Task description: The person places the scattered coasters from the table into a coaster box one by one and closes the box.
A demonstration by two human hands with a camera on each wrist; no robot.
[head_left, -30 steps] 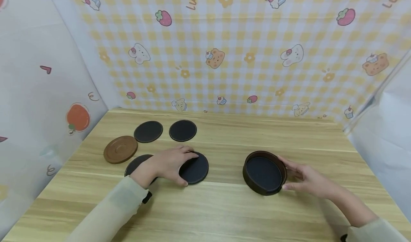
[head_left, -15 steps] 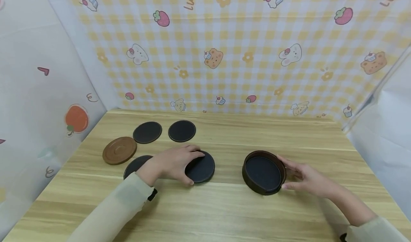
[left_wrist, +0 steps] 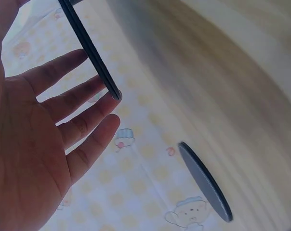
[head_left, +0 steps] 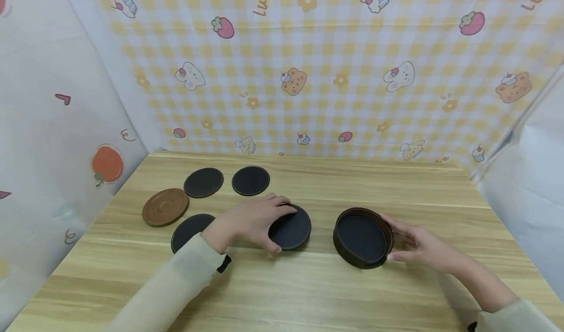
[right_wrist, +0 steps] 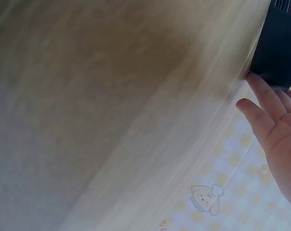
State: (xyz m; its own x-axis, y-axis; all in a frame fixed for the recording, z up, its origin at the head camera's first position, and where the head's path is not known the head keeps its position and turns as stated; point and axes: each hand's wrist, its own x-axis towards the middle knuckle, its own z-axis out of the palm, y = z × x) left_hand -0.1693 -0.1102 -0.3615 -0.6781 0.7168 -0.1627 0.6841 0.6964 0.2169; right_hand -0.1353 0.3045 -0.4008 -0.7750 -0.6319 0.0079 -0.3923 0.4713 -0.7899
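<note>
My left hand [head_left: 253,222] grips a round black coaster [head_left: 292,231] by its edge, fingers at the far side and thumb at the near side. Seen edge-on in the left wrist view, the held coaster [left_wrist: 90,50] shows a seam like two thin layers together. To its right stands a round dark brown coaster holder [head_left: 341,249] with black coaster surface visible inside. My right hand [head_left: 425,246] holds the holder's right side between fingers and thumb. The right wrist view catches the holder's dark outer wall [right_wrist: 278,53] at the fingertips.
Two black coasters [head_left: 203,182] [head_left: 250,180] lie at the back left. A brown round saucer-like disc [head_left: 165,207] sits farther left. Another black coaster [head_left: 187,229] is partly behind my left wrist. A patterned cloth [head_left: 317,111] hangs behind the wooden table [head_left: 317,297].
My left hand has carried the coaster rightward, closer to the holder, uncovering more of the coaster behind my wrist. My right hand and the holder have stayed in place.
</note>
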